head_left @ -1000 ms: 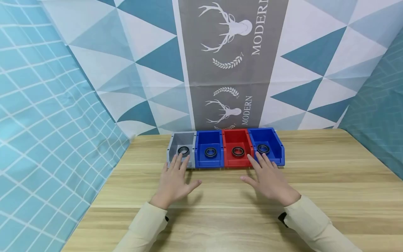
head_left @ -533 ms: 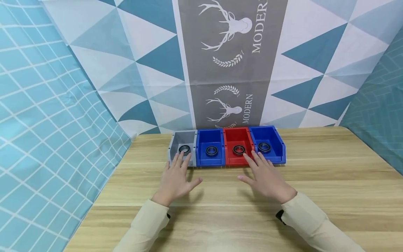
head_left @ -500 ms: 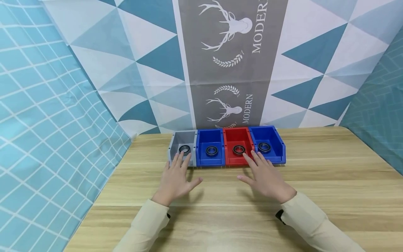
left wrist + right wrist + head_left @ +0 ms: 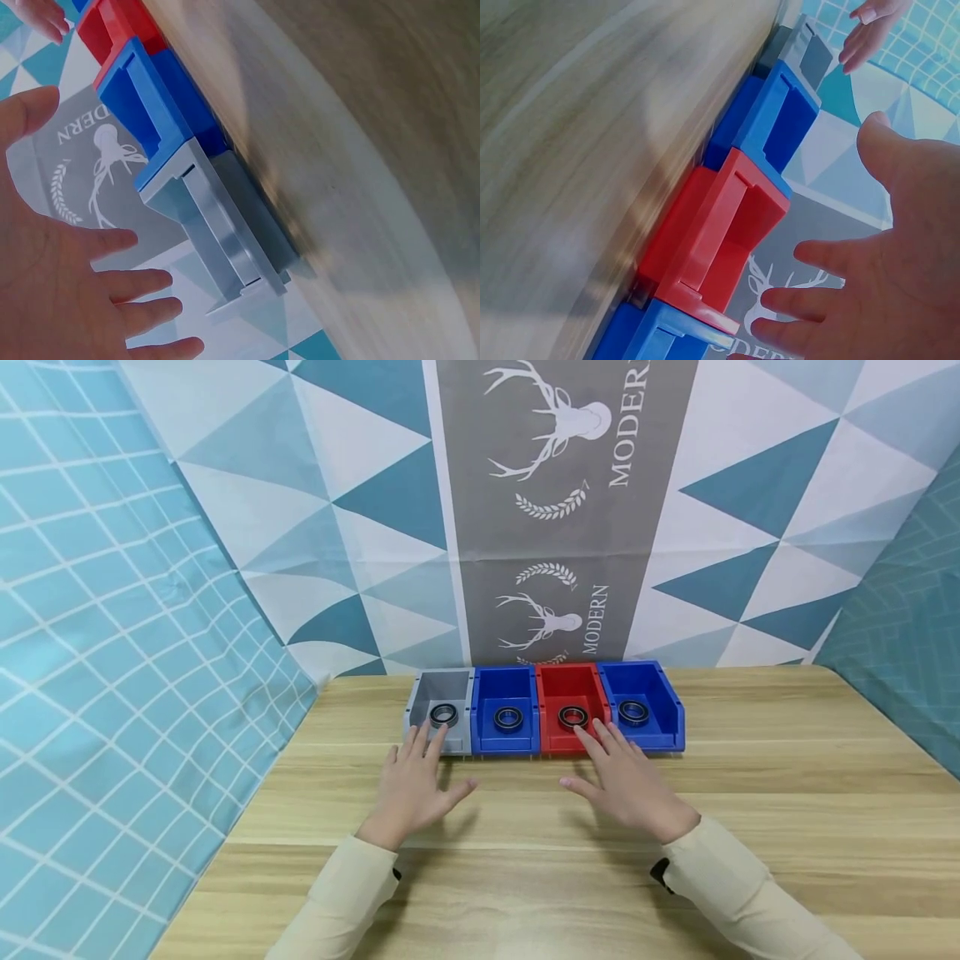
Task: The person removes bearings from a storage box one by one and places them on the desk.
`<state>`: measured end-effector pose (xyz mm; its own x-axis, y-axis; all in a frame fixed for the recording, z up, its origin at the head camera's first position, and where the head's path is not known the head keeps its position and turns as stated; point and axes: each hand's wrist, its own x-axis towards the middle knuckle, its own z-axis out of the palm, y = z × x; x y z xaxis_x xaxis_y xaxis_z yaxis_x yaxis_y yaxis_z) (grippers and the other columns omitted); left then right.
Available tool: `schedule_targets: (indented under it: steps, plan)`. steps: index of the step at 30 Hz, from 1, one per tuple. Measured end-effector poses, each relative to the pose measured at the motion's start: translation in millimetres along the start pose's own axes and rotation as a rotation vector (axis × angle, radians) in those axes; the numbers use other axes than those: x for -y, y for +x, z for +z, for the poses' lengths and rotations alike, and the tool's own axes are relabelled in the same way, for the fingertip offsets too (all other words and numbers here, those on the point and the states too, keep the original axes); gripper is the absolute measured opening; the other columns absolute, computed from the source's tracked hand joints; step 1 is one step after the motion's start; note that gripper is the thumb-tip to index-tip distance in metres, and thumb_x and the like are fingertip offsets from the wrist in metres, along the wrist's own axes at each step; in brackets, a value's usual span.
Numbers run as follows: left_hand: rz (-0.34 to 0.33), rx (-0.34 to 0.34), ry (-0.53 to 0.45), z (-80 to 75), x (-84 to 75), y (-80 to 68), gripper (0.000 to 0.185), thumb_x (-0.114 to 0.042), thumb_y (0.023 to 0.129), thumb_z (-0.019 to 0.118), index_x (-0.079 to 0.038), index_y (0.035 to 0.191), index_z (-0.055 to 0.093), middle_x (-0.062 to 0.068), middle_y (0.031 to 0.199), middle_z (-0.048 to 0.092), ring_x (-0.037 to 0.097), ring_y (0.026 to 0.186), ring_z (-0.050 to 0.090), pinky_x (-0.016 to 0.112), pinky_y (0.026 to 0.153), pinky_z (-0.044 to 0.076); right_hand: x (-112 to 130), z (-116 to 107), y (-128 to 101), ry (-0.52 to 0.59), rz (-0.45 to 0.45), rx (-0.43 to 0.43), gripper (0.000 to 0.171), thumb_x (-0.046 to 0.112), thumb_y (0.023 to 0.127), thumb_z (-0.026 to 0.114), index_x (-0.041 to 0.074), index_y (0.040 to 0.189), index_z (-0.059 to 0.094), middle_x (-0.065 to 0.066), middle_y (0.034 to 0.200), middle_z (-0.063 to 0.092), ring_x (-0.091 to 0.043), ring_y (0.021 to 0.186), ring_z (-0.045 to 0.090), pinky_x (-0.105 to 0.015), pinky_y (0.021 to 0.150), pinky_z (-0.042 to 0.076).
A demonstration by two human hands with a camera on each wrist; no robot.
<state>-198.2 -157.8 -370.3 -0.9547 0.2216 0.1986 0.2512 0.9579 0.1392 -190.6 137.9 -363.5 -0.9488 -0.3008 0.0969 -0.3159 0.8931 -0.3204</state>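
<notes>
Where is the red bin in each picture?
Head view: the red bin is third from the left in the row, just beyond the right hand.
Left wrist view: only its corner shows, top left.
Right wrist view: it fills the middle, beside the right hand.
Shared landmark: the blue bin between the red and grey bins.

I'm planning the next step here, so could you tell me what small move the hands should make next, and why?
Probably each should ease forward and dip into the bin ahead. The left hand is open, fingertips at the grey bin front, just short of its bearing ring. The right hand is open at the red bin, near its ring. Neither holds anything.
</notes>
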Motion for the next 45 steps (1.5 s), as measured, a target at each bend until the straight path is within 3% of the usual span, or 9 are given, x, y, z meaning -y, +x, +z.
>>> schedule_targets:
  steps: [7,14,22,29,36,45]
  plan:
    - [-0.003,0.003,0.014,-1.8,1.2,0.9,0.088,-0.063,0.084,0.055,-0.01,0.151,0.03,0.022,0.154,0.032,0.042,0.145,0.027,0.062,0.111,0.029,5,-3,5,0.081,-0.021,-0.015,0.079,0.05,0.09,0.059,0.009,0.15,0.03,-0.02,0.159,0.021,-0.045,0.147,0.018,-0.061,0.109,0.031]
    - [0.001,-0.008,0.026,-4.0,1.5,4.3,0.089,-0.063,0.084,0.056,-0.01,0.15,0.03,0.02,0.154,0.033,0.04,0.144,0.029,0.061,0.111,0.03,10,-3,10,0.063,-0.063,-0.036,0.076,0.046,0.089,0.062,0.007,0.148,0.034,-0.021,0.157,0.026,-0.045,0.144,0.024,-0.059,0.107,0.036]
    - [0.021,-0.05,0.054,-5.9,1.3,7.4,0.087,-0.063,0.082,0.057,-0.01,0.147,0.036,0.022,0.151,0.037,0.042,0.142,0.033,0.061,0.11,0.032,13,-5,16,0.044,-0.087,-0.015,0.077,0.048,0.089,0.061,0.007,0.148,0.034,-0.021,0.156,0.028,-0.043,0.144,0.027,-0.06,0.11,0.032]
    - [0.011,-0.035,0.08,-6.8,2.1,6.0,0.087,-0.064,0.083,0.055,-0.01,0.149,0.034,0.021,0.152,0.036,0.041,0.142,0.033,0.06,0.11,0.033,10,-7,17,0.04,-0.08,-0.006,0.077,0.049,0.088,0.062,0.007,0.148,0.035,-0.021,0.156,0.029,-0.044,0.143,0.028,-0.06,0.109,0.033]
    - [0.003,-0.066,0.045,-9.5,5.9,7.4,0.086,-0.064,0.084,0.055,-0.01,0.148,0.036,0.021,0.152,0.038,0.04,0.143,0.032,0.059,0.111,0.031,3,-11,26,-0.001,-0.063,-0.008,0.077,0.047,0.088,0.063,0.005,0.147,0.037,-0.023,0.156,0.028,-0.046,0.142,0.028,-0.06,0.108,0.035]
    - [-0.005,-0.056,0.025,-8.7,11.1,4.9,0.085,-0.063,0.084,0.056,-0.007,0.146,0.039,0.022,0.151,0.038,0.041,0.143,0.032,0.061,0.111,0.03,14,-18,35,0.033,-0.057,0.05,0.081,0.054,0.087,0.061,0.01,0.15,0.032,-0.019,0.158,0.025,-0.042,0.146,0.023,-0.062,0.11,0.029]
